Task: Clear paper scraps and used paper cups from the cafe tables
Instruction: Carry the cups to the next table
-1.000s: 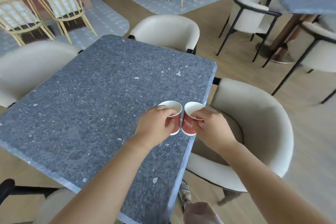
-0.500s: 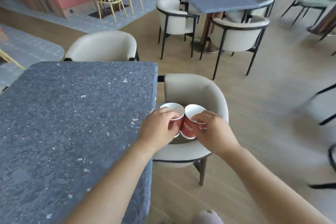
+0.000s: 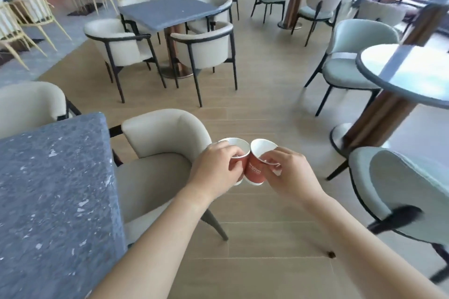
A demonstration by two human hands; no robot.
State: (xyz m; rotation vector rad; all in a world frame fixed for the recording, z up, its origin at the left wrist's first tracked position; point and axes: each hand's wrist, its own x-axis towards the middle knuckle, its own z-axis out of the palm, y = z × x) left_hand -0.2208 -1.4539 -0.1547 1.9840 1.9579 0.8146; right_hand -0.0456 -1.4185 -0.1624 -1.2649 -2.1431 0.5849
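Red paper cups touch side by side over the floor beside the table (image 3: 60, 177), left cup (image 3: 237, 153) gripped by the left hand (image 3: 213, 170), right cup (image 3: 255, 170) pinched by the right hand (image 3: 289, 172).

Gripping a small red paper cup (image 3: 237, 164) with a white inside in the left hand (image 3: 216, 167); pinching a second red paper cup (image 3: 255, 172), printed with white lettering, at its rim in the right hand (image 3: 289, 172). Touching side to side, both tilted, mouths upward, above the pale wooden plank floor (image 3: 255, 238). Apart from the grey speckled stone worktop (image 3: 53, 189) at left, just beside a cream upholstered armchair (image 3: 158, 153). At right, a pale green padded chair (image 3: 401, 189) and a round glossy table (image 3: 408, 75).
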